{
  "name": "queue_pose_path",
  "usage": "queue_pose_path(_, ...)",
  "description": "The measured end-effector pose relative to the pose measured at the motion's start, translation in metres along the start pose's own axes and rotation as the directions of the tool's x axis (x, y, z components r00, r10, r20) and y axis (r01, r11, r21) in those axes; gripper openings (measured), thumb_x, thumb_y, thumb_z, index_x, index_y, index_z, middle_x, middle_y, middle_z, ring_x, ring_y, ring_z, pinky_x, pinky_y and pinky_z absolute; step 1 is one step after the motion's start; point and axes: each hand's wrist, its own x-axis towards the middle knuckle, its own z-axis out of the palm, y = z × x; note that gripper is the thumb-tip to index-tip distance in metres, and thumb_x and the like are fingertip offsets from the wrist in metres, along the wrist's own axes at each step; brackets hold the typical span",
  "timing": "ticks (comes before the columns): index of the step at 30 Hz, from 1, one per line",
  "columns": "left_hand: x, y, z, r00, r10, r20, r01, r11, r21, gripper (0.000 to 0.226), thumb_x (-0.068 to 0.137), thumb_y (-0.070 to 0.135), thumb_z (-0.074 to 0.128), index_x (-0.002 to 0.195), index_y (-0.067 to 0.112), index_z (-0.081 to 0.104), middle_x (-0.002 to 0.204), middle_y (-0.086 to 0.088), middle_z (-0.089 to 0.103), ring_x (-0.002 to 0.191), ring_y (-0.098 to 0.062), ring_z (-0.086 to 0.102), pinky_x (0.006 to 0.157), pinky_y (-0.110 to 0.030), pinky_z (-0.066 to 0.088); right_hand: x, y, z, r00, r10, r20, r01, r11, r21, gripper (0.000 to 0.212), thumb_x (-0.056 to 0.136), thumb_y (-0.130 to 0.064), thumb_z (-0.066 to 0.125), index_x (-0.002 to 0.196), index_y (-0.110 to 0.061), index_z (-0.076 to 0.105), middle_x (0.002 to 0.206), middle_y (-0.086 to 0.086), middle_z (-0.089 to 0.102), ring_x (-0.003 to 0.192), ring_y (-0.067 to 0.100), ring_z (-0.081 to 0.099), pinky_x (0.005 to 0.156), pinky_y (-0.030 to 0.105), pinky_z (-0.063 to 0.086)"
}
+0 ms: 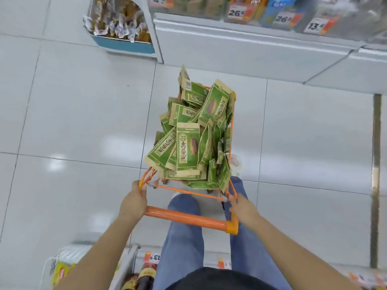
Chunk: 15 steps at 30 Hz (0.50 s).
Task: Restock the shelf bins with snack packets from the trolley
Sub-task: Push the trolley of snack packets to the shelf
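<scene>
Green-and-tan snack packets (188, 147) lay heaped in the basket of a small orange trolley (188, 190), piled above its wire rim and leaning every way; the trolley stood on the pale tiled floor (73, 114) directly ahead of me, well short of the shelving. My left hand (134, 203) was curled around the left end of the orange handle bar (186, 219), its fingers reaching forward to the frame's corner; my right hand (244, 208) lay on the frame at the bar's right end, fingers bent over the wire, gripping it. My legs in blue jeans (184, 233) showed beneath the bar. Farther out, a white shelf unit (240, 51) ran across the top of the view, its bins fronted by price tags (236, 13); to its left a blue-edged bin (123, 46) held brown wrapped snacks. Behind me, at the lower edge, more tagged shelf stock (144, 275) was visible, blurred.
</scene>
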Motion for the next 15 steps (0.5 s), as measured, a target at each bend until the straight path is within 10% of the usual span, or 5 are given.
queue_pose_path(15,0.018,0.096,0.032,0.953,0.272,0.13,-0.284,0.955,0.081,0.032,0.103,0.03,0.03,0.128,0.01,0.034,0.085,-0.014,0.059,0.079,-0.035,0.057,0.068,-0.037,0.041,0.002,0.061,-0.018,0.929,0.243,-0.277,-0.191,0.961,0.202,0.033,0.103,-0.034,0.025,0.111,-0.007,0.042,0.1,0.022,0.063,0.097,0.037,0.059,0.068,0.036,0.034)
